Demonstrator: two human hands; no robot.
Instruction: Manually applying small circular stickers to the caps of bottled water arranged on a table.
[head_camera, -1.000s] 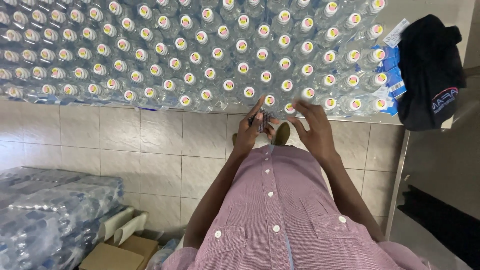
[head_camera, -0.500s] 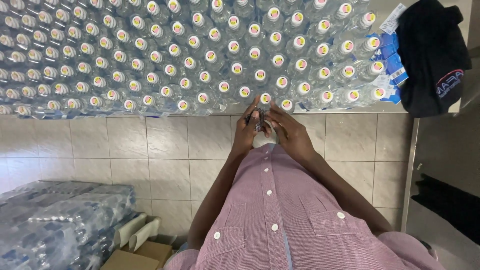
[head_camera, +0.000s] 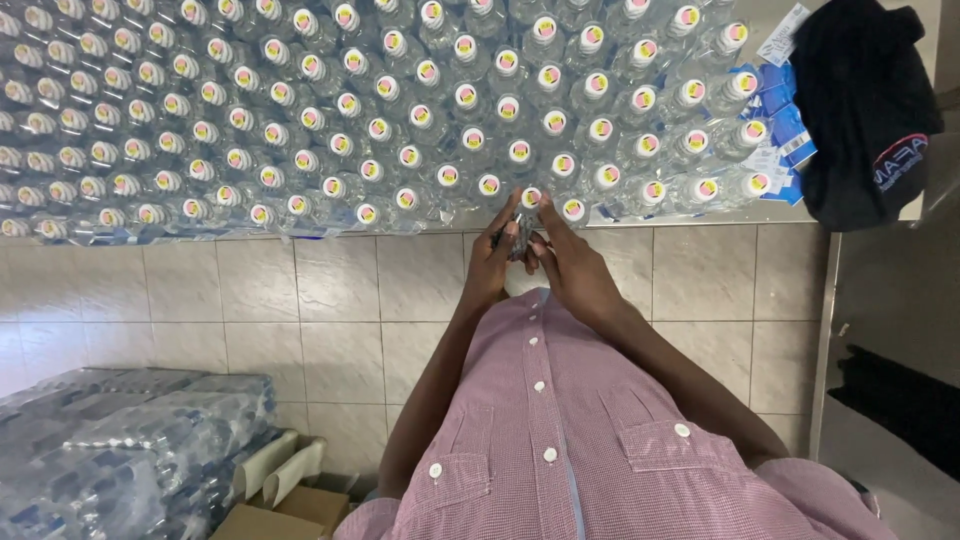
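Head view: compared with a second ago, right hand (head_camera: 572, 268) no longer up and spread near the front bottle caps, now drawn back in against left hand (head_camera: 497, 262). Since half a second ago, hardly any shift; both hands close together, fingertips meeting. Judged from that, work gone from reaching out to fiddling with what sits between the fingers.

Left hand curled around a small dark bundle (head_camera: 520, 237), too small to name for sure, thumb and fingers pinched on it. Right hand half closed, fingertips touching the same bundle from the other side; cannot tell whether gripping or only picking at it.

Bundle held just in front of the pink checked shirt (head_camera: 560, 430), right below the front row of capped water bottles (head_camera: 400, 130) on the worktop (head_camera: 850, 225). Black cap (head_camera: 860, 110) off to the right, well apart.
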